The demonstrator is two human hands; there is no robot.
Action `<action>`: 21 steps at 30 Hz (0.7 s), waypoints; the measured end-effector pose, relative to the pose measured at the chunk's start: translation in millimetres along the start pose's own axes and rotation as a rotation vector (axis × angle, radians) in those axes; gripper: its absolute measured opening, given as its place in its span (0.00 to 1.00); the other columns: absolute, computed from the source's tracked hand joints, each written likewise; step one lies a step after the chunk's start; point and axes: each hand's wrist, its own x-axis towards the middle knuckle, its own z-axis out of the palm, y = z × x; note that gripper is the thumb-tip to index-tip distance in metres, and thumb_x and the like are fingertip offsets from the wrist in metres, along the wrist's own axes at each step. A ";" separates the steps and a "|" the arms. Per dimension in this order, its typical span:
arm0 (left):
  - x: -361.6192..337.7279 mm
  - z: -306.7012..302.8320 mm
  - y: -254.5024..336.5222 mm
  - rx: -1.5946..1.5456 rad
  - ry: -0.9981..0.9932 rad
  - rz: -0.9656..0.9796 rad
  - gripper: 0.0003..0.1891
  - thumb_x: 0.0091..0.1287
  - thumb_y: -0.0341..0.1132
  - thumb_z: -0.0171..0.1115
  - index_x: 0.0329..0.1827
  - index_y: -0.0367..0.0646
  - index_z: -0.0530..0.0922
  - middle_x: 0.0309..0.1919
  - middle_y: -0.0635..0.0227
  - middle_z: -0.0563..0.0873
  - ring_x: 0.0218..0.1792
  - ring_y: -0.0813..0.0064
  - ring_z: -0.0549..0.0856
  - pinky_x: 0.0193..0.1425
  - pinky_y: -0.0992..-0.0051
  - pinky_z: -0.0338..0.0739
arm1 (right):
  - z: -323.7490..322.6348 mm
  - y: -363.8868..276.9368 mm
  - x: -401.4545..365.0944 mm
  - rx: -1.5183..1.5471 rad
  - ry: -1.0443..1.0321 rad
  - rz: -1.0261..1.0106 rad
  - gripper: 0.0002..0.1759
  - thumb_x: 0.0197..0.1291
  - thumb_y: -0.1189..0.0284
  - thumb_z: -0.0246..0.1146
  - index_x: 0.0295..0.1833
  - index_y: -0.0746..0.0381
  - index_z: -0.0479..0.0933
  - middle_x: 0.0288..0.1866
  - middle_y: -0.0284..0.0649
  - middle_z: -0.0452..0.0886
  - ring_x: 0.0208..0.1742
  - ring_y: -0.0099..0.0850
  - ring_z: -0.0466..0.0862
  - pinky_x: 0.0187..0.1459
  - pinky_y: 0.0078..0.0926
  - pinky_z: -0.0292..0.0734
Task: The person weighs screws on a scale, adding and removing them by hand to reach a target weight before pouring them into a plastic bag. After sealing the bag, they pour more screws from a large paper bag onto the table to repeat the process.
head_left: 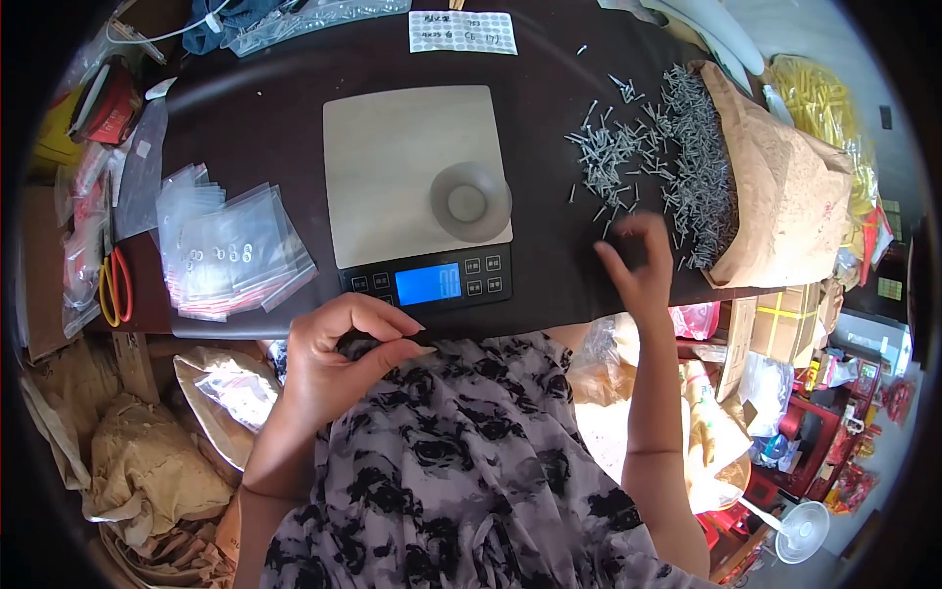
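My left hand [343, 351] hovers at the front edge of the table, just below the scale's display. Its fingers are curved, with a gap between thumb and fingertips, and I see nothing held. My right hand [645, 260] is over the table near the loose screws [610, 152], thumb and fingers apart. A digital scale [392, 147] with a lit blue display stands in the middle. On its plate sits a small round translucent bowl [471, 201]. A larger heap of screws [702, 167] spills from a brown paper bag [775, 187].
Clear zip bags [235, 250] lie fanned out at the left, with orange-handled scissors [116, 285] beside them. A handwritten label sheet [462, 32] lies at the back. Paper sacks [162, 471] stand below on the left. A white fan [803, 532] is at the lower right.
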 end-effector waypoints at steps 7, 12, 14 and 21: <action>-0.8 -3.1 -2.6 0.065 0.047 -0.006 0.08 0.54 0.18 0.70 0.29 0.38 0.79 0.35 0.63 0.87 0.37 0.76 0.86 0.43 0.78 0.79 | 29.3 42.0 67.4 -0.499 0.085 -0.109 0.48 0.43 0.46 0.73 0.66 0.61 0.66 0.62 0.51 0.68 0.65 0.48 0.66 0.62 0.49 0.59; -1.1 -3.3 -5.0 0.077 0.062 -0.037 0.07 0.55 0.19 0.70 0.30 0.38 0.79 0.34 0.63 0.87 0.36 0.75 0.86 0.43 0.78 0.79 | 33.8 54.5 91.1 -0.543 0.159 -0.107 0.35 0.46 0.49 0.72 0.52 0.62 0.74 0.54 0.49 0.73 0.55 0.47 0.72 0.54 0.45 0.66; -0.5 -2.3 -6.9 0.111 0.056 0.013 0.07 0.55 0.19 0.70 0.30 0.38 0.79 0.34 0.63 0.87 0.36 0.75 0.86 0.43 0.79 0.79 | 36.9 56.6 91.9 -0.552 0.164 -0.092 0.29 0.48 0.51 0.72 0.45 0.62 0.73 0.47 0.46 0.75 0.48 0.44 0.76 0.48 0.41 0.70; -2.4 -8.5 -4.3 0.162 0.040 0.043 0.08 0.56 0.16 0.66 0.30 0.39 0.77 0.34 0.62 0.87 0.36 0.76 0.86 0.41 0.79 0.79 | 31.7 56.1 96.7 -0.357 0.210 -0.097 0.21 0.52 0.57 0.71 0.34 0.62 0.72 0.28 0.40 0.76 0.30 0.35 0.79 0.31 0.31 0.72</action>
